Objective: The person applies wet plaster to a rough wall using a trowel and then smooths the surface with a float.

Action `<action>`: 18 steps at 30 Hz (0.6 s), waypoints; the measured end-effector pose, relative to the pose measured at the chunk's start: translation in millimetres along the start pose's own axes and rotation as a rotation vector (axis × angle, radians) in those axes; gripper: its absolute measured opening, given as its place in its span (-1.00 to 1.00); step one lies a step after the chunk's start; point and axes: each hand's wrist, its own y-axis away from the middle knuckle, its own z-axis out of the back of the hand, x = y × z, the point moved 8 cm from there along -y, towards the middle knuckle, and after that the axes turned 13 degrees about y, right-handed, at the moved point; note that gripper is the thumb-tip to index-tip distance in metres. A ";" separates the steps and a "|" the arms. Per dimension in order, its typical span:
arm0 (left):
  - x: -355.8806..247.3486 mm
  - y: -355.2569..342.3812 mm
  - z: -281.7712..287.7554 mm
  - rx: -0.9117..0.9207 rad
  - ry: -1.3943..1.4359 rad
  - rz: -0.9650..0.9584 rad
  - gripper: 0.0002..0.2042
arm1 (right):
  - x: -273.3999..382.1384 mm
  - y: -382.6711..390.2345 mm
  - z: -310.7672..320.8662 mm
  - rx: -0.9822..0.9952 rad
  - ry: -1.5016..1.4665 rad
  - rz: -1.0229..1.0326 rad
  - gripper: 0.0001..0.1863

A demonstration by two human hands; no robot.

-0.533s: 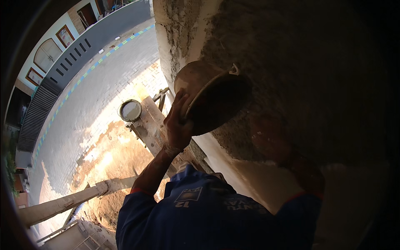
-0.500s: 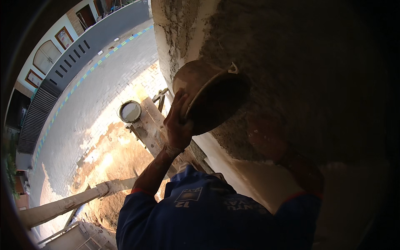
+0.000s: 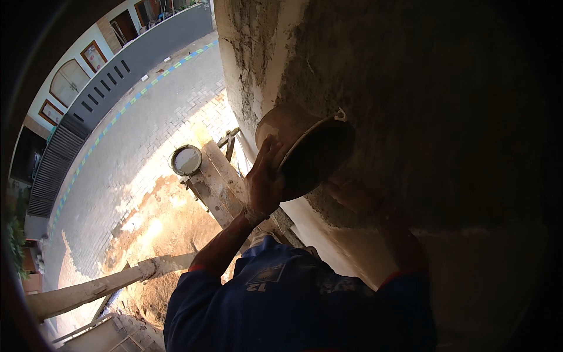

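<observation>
Head view: the left hand [image 3: 265,182], fingers part-spread, grips a tilted bucket [image 3: 284,124] by its side, up beside the rough wall [image 3: 446,141]. The right hand [image 3: 352,193] is shadowed near the bucket's mouth; its opening and any hold cannot be told. The step seems to be steadying the bucket; the next move calls for a firm left grip. Two hands, two buckets: one held, the second bucket [image 3: 182,174] at the planks' [image 3: 218,182] end.
</observation>
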 end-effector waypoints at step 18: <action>74.8 12.3 24.8 -0.287 0.071 0.270 -0.38 | 24.2 -12.3 -23.5 -0.420 -0.066 0.186 -0.67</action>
